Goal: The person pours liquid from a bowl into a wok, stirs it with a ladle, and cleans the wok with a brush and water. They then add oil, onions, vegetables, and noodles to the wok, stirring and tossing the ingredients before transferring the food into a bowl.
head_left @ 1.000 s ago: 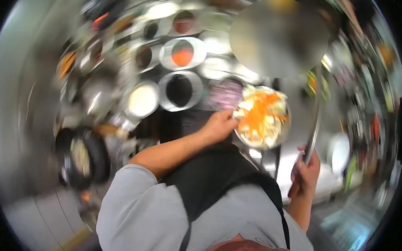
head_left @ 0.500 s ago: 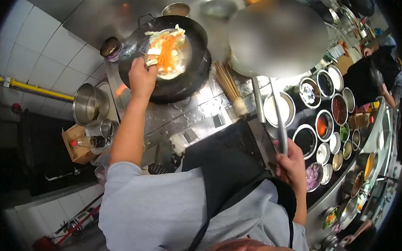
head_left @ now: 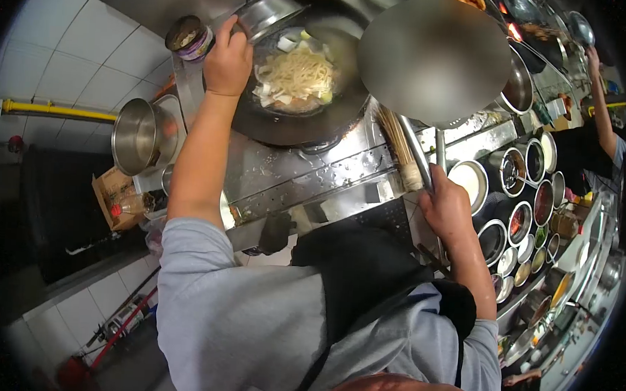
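My left hand (head_left: 228, 56) grips the rim of a steel bowl (head_left: 273, 13), tipped on its side above the far edge of the black wok (head_left: 281, 131). In the wok lies a heap of pale strips and white chunks (head_left: 294, 74), with a little orange at its lower edge. My right hand (head_left: 447, 206) is closed around a long metal handle (head_left: 416, 148) to the right of the wok; its far end is hidden by a blurred oval. Close by are a second metal handle (head_left: 441, 147) and a bamboo wok brush (head_left: 400, 150).
Several bowls of sauces and ingredients, one with white contents (head_left: 468, 184), stand at right. A steel pot (head_left: 138, 137) and a cardboard box (head_left: 111, 198) are at left, below a yellow pipe (head_left: 55, 111). A tin (head_left: 189, 39) sits behind my left hand. Another person's arm (head_left: 601, 104) reaches up at far right.
The bowl has tipped over and its food now lies in the wok, pale strips on top of the orange shreds. My right hand has moved up and left with the handle.
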A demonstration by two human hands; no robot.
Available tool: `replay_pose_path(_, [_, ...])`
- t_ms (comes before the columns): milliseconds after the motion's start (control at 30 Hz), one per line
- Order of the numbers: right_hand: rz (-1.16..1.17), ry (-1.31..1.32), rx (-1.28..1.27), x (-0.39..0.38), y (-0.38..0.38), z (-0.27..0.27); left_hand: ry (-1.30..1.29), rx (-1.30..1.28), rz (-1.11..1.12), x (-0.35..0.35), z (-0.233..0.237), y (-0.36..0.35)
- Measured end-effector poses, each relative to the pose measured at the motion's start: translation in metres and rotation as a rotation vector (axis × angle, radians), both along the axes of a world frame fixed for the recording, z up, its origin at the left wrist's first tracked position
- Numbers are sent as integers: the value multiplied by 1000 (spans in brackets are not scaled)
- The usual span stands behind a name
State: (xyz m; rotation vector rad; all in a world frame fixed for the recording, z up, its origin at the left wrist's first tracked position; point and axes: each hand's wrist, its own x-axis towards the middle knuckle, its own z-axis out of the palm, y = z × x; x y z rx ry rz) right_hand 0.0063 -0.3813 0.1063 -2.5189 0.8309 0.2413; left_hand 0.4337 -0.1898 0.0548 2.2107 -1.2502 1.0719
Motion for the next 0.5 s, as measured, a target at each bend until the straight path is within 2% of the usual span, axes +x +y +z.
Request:
replay_pose_path(67, [21,-21,-75,4,1,2,-38,-61,-97,0,6,-3])
replay_pose_path(133, [43,-47,-97,5,3,-3,-7,5,-135,-2,8,-1])
replay_pose_path(233, [60,-49,-115,6,5,-7,-6,-128,-42,7,12,6])
replay_pose_path(300, [57,-31,-3,7,10,-4,1,-232,23,11,10,19])
replay_pose_path(367, [71,-38,5,0,14,-13,13,-330,80,-5,15,24])
replay_pose_path(433, [61,-26,38,-15,17,-27,1120,-803,83,-33,24,29])
replay_pose_path(467, [55,-34,38,-30,19,-34,1115,-800,74,-51,28,30])
replay_pose_path(500, [-5,-235,173,-49,19,-39,1228,-912,30,-73,30,25])
